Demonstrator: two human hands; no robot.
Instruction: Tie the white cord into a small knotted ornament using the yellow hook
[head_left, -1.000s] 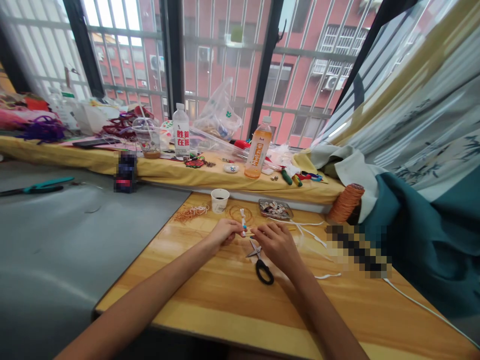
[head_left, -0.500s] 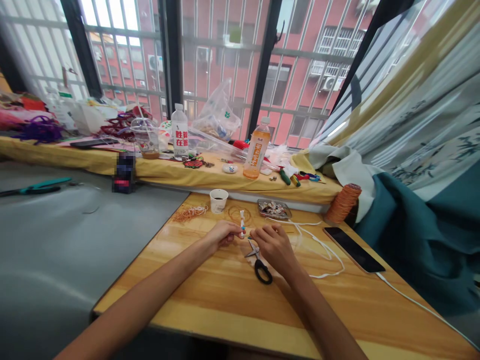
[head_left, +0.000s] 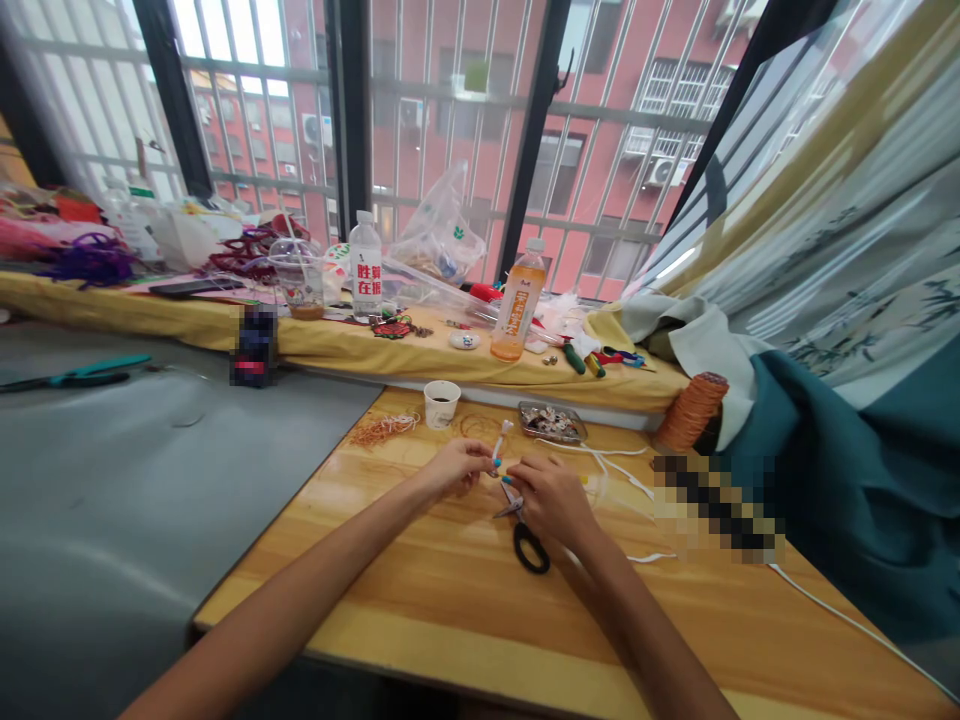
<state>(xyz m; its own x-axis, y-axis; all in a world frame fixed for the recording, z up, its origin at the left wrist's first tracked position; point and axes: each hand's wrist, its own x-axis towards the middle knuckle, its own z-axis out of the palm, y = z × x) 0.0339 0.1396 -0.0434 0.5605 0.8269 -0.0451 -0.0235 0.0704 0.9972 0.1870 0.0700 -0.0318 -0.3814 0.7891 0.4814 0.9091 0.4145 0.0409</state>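
Observation:
Between the thumb and fingers of my left hand (head_left: 459, 468) is a short white cord piece (head_left: 502, 438), standing up from the fingertips with a slightly frayed top. My right hand (head_left: 551, 497) is close beside it with its fingers pinched together. What they grip is too small to make out; a thin yellowish strip shows past the knuckles. Turquoise spots show at the fingertips of both hands. Open-bladed scissors with black handles (head_left: 531, 548) lie on the wooden table (head_left: 420, 600), partly under my right hand.
Behind my hands are a paper cup (head_left: 442, 405) with dark liquid, loose orange-and-white threads (head_left: 384, 427) and a clear tray (head_left: 553, 423) of small pieces. White cord (head_left: 651, 557) trails rightward near an orange thread spool (head_left: 694, 412). Bottles and tools crowd the yellow-covered ledge (head_left: 420, 358).
The white cord piece now tilts right instead of standing straight. My right hand has shifted slightly against it, and the whole view has moved a little.

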